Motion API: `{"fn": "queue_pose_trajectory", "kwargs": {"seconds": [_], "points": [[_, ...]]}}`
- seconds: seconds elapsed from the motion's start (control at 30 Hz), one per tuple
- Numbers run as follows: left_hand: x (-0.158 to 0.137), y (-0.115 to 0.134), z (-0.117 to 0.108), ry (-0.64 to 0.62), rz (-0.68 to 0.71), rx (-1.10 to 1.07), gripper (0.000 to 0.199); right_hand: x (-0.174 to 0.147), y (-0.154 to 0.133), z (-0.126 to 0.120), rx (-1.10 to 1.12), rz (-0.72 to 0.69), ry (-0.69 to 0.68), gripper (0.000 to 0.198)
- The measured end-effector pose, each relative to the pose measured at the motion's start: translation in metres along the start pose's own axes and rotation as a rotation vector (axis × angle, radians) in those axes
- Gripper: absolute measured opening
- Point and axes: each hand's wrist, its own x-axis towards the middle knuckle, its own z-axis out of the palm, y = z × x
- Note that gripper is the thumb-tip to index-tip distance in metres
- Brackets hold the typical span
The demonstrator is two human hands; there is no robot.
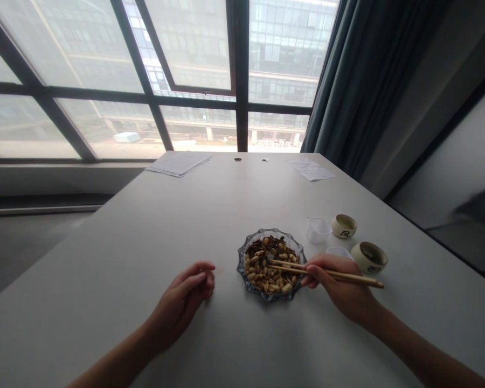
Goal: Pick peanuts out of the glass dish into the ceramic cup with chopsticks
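Right hand (pixel 343 293) pinching slender wooden chopsticks (pixel 358 278), scalloped glass bowl (pixel 270 296), knobbly peanuts (pixel 272 283), left hand (pixel 186 291) loosely curled

Head view, forward-down, seemingly near.

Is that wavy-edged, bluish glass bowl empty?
No, not empty: tan peanuts and dark brown seeds lie inside the bowl. Exactly how full, I cannot tell.

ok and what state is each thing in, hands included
Glass bowl: upright, peanuts and dark seeds inside
Chopsticks: tips among the peanuts
Right hand: gripping the chopsticks
Left hand: loosely curled
Far cup: upright
Near cup: upright
Far plastic container: upright
Near plastic container: partly hidden
Left papers: stacked
Right papers: flat
Curtain: pulled aside
Window sash: seemingly ajar
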Motion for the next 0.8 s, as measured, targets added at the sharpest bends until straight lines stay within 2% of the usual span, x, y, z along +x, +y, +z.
{"fn": "queue_pose_trajectory", "kwargs": {"seconds": [0.3, 0.53, 0.67, 0.8], "points": [[0.002, -0.002, -0.003, -0.022, 0.015, -0.005, 0.012, -0.005, 0.007, 0.009, 0.093, 0.057, 0.093, 0.03], [0.0, 0.0, 0.0, -0.019, 0.017, 0.0, 0.013, -0.009, 0.007, 0.006, 0.122, 0.058, 0.234, 0.032], [-0.001, 0.001, 0.002, -0.005, 0.016, 0.006, 0.014, -0.017, -0.006, -0.015, 0.071, 0.042, 0.407, 0.03], [-0.002, 0.004, 0.005, 0.023, 0.007, 0.015, 0.016, -0.035, -0.022, -0.047, -0.039, 0.01, 0.692, 0.028]]}}
